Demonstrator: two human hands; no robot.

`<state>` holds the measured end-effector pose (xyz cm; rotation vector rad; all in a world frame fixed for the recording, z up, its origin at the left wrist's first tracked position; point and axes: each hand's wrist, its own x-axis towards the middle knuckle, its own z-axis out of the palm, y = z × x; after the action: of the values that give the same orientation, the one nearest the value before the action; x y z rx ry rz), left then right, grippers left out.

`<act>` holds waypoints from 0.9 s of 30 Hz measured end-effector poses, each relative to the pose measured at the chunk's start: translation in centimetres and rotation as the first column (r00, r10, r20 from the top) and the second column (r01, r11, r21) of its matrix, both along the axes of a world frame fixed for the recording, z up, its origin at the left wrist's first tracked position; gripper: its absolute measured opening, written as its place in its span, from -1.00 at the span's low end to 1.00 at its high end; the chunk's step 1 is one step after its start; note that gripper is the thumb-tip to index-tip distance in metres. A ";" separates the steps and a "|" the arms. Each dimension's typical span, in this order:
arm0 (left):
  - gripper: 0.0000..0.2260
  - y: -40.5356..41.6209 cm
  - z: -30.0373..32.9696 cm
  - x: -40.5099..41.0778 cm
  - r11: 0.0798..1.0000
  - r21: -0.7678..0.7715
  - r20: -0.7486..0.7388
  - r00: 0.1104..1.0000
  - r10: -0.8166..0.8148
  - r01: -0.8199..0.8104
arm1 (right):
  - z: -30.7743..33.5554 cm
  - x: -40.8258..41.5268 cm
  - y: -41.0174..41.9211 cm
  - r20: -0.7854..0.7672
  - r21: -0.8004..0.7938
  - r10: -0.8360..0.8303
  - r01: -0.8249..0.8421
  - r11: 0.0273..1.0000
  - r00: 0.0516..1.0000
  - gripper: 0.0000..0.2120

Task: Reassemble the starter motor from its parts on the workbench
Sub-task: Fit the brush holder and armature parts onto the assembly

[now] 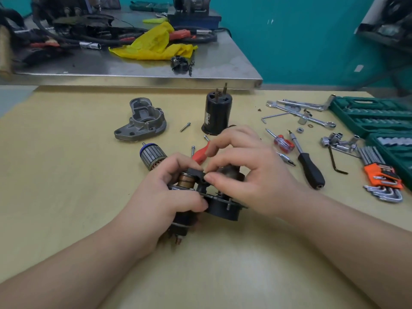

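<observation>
My left hand [169,192] grips a black starter sub-assembly [223,208] with a copper-coloured coil showing at its top, held just above the wooden bench. My right hand [249,168] pinches a small black piece [197,173] on top of that assembly with thumb and forefinger. Behind my hands lie the armature [151,156] with its blue end, the grey aluminium nose housing [142,121], and the upright black motor casing [216,112] with two studs. Loose bolts [185,127] lie between them. A red-handled tool [200,155] is partly hidden by my fingers.
Screwdrivers [283,141], a black-handled driver [310,168], wrenches [301,110], sockets [338,139] and a hex-key set [383,175] lie at the right, beside green tool cases [374,114]. A steel table [133,63] with cables and a yellow rag stands behind the bench.
</observation>
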<state>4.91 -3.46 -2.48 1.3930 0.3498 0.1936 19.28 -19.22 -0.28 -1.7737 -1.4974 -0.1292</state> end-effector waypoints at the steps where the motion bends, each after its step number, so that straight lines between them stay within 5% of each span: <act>1: -0.57 0.0 0.0 0.0 1.000 -0.002 0.000 1.000 0.005 -0.005 | 0.0 0.1 0.0 -0.002 0.003 0.008 -0.008 1.000 1.000 -0.97; 13: -0.53 -0.2 0.1 -0.1 1.000 0.028 0.008 1.000 0.007 -0.007 | 0.0 0.2 -0.1 0.002 -0.067 0.061 -0.061 0.996 0.998 -0.95; 18: -0.52 -0.4 0.2 0.0 0.998 0.048 -0.005 0.999 0.031 -0.031 | 1.3 0.0 -0.1 -0.169 -0.220 -0.003 -0.034 0.975 0.986 -0.96; 23: -0.55 -0.8 0.2 0.0 0.995 0.100 0.006 1.000 0.021 -0.022 | 3.6 0.4 0.0 -0.185 -0.453 -0.040 -0.049 0.890 0.982 -0.96; 27: -0.59 -1.0 0.2 -0.1 0.993 0.113 0.021 0.999 0.034 -0.036 | 4.2 0.2 0.0 -0.180 -0.495 -0.054 -0.043 0.868 0.982 -0.95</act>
<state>4.85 -4.42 -2.25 1.4968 0.3519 0.2594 19.48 -19.26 3.94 -2.1204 -1.4707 0.4548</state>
